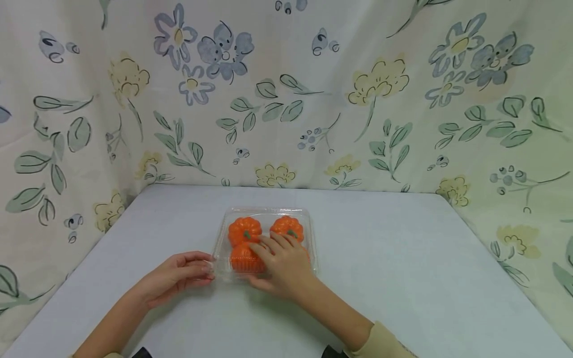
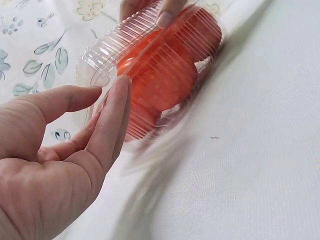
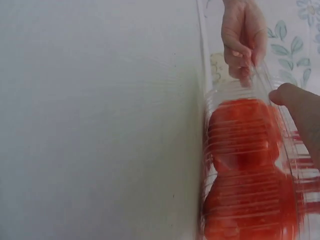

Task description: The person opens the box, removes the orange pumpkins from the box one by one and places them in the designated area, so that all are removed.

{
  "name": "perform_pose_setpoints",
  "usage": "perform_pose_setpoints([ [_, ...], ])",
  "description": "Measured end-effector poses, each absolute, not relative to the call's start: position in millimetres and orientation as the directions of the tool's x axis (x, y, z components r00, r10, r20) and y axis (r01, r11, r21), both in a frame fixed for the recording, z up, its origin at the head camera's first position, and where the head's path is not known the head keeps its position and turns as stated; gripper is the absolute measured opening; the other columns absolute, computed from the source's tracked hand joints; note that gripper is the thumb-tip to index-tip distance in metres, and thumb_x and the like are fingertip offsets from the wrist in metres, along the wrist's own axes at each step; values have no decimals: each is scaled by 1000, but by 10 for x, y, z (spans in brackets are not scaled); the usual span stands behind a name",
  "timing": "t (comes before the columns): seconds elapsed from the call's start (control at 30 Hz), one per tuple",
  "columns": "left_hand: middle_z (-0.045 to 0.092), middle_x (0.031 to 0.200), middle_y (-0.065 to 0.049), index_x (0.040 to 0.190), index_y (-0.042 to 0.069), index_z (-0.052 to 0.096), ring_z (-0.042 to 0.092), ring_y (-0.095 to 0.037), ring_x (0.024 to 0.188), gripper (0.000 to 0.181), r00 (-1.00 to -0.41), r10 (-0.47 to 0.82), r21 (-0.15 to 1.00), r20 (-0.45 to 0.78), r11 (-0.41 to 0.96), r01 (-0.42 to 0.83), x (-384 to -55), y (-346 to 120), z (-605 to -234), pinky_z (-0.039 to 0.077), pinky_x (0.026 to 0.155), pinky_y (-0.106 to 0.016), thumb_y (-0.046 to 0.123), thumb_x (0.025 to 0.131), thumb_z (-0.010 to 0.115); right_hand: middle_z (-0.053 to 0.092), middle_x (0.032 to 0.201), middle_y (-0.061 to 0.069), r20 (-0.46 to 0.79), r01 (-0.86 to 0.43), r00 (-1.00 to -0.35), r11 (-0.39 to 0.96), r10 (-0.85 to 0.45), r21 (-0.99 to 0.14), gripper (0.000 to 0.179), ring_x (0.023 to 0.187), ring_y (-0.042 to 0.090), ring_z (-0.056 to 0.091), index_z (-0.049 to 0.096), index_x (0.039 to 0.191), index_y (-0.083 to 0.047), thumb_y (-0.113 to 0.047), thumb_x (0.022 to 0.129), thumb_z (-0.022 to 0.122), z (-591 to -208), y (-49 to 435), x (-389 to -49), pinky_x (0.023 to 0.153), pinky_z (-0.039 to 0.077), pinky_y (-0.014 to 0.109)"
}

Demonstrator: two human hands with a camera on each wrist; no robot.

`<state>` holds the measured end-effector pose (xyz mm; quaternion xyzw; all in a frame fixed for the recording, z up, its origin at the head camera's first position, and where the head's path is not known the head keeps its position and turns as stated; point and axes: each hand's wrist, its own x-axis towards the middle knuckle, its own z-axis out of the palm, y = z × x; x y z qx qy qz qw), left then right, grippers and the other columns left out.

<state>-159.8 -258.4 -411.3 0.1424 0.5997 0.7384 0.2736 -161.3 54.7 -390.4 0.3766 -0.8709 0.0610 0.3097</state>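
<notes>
A clear plastic clamshell box [image 1: 310, 219] sits on the white table with several small orange pumpkins inside, among them a back-left pumpkin [image 1: 244, 230] with a green stem. Thumb and fingers of my left hand [image 1: 181, 276] pinch the box's near left corner; the right wrist view also shows this left hand [image 3: 243, 42] at the box's end. My right hand [image 1: 286, 263] lies over the top of the box, fingers spread above the pumpkins. Its thumb [image 2: 165, 19] touches the front rim in the left wrist view. The right hand partly hides the near right pumpkin.
The white table [image 1: 403, 268] extends on both sides of the box. Behind it and at its sides hangs a floral curtain [image 1: 286, 144]. Dark wrist bands [image 1: 333, 352] show at the bottom edge of the head view.
</notes>
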Motion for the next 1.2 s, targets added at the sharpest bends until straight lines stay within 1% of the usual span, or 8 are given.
perform_pose_setpoints([
  [0.17,68,115,-5,142,2,51,75,-19,103,35,-854,504,988,-126,-9,-151,-1582,-2558,-4056,61,93,-34,5,108,57,75,126,3,610,-705,-504,700,-611,118,57,119,28,70,74,125,-21,-56,82,84,-3920,612,-1610,101,56,49],
  [0.33,55,134,-24,155,-6,33,74,-22,103,59,-907,417,986,-54,165,17,-1532,-2475,-3977,63,89,-37,9,106,63,74,126,5,618,-698,-523,711,-587,86,56,118,30,69,74,122,-22,-57,81,85,-3931,704,-1607,103,55,52],
  [0.43,51,142,-31,157,-3,36,73,-20,103,64,-922,385,951,49,265,161,-1496,-2429,-3950,63,86,-31,9,103,68,72,129,4,606,-686,-555,726,-570,54,57,122,32,67,75,123,-23,-59,80,84,-3933,765,-1608,104,53,56],
  [0.53,54,143,-29,155,2,44,73,-16,105,63,-914,365,878,179,360,316,-1471,-2397,-3955,62,84,-25,6,99,73,70,133,5,581,-674,-598,739,-552,10,60,128,33,63,74,126,-24,-61,80,84,-3940,840,-1614,106,50,62],
  [0.7,56,144,-19,146,6,58,64,-3,117,59,-851,363,720,379,462,518,-1475,-2352,-3991,61,86,-25,-6,91,77,62,143,10,521,-677,-672,722,-527,-142,64,142,40,51,71,133,-25,-56,79,88,-3961,983,-1643,112,41,71],
  [0.83,57,144,-16,137,11,67,55,0,128,61,-792,377,594,480,524,610,-1475,-2323,-3997,61,91,-28,-16,84,74,45,160,16,448,-670,-730,670,-516,-320,70,152,50,32,65,141,-26,-49,81,90,-3979,1091,-1661,114,34,76],
  [1.0,58,148,-7,129,17,73,56,-17,134,63,-786,372,556,494,559,615,-1444,-2259,-3994,53,102,-31,-17,76,68,20,173,21,321,-572,-814,567,-484,-593,75,160,51,8,57,150,-21,-39,84,89,-3973,1193,-1673,113,30,80],
  [1.2,57,150,-8,128,20,73,50,-31,140,56,-774,398,502,493,596,627,-1413,-2084,-3988,52,104,-62,-5,78,77,11,175,19,225,-405,-893,480,-390,-778,70,161,49,6,49,158,-16,-30,96,78,-3952,1266,-1737,114,25,81],
])
